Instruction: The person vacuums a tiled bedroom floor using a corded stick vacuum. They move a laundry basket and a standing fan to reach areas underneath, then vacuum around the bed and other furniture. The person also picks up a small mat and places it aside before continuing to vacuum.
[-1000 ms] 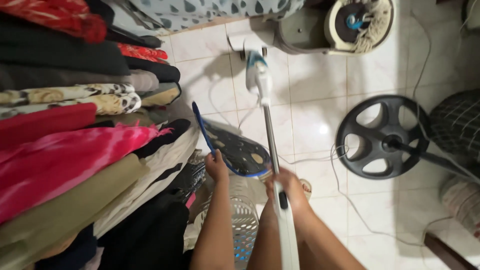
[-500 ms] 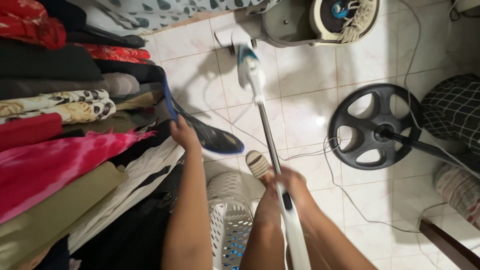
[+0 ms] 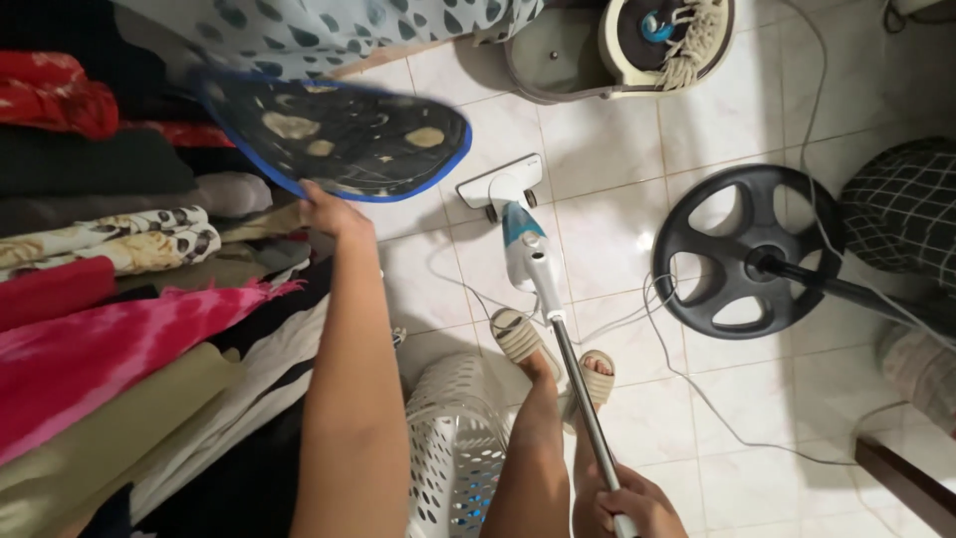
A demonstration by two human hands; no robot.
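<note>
Head view: mop pad (image 3: 339,134) above left grip (image 3: 324,209) (flat).

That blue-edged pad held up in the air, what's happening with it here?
A person's left hand holds the dark, stained, blue-edged pad up over a stack of folded clothes. The right hand grips the pole of an upright floor cleaner standing on the tiled floor. A white laundry basket sits by the person's sandalled feet.

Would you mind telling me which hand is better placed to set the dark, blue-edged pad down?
Probably the left hand: it already grips the dark, blue-edged pad, while the right hand holds the white steam mop's metal pole.
</note>
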